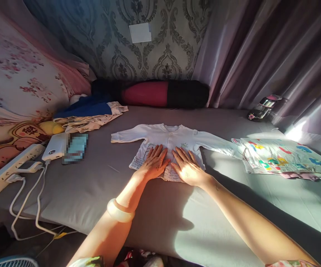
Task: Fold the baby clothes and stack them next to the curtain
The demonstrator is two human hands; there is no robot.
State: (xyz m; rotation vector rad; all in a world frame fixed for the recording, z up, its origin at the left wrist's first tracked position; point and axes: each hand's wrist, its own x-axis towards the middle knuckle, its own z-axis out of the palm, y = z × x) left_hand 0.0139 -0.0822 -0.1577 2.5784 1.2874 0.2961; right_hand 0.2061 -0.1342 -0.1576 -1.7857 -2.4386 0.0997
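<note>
A small white long-sleeved baby shirt (171, 135) lies spread on the grey bed sheet, its neckline away from me and its sleeves stretched out to both sides. Small printed drawings and lines of lettering show on its front. My left hand (155, 163) rests flat on the lower left part of the shirt, fingers extended. Flat on the lower right part is my right hand (186, 167), its fingers slightly spread. Neither hand grips the cloth. The right sleeve's cuff reaches a folded cloth with colourful prints (285, 157).
At left are a power strip (12, 170) with white cables, a white charger box (55, 148), a blurred phone (76, 148) and a clothes pile (90, 111). A black and red bolster (149, 93) lies along the wall. A dark bottle (264, 107) lies by the curtain.
</note>
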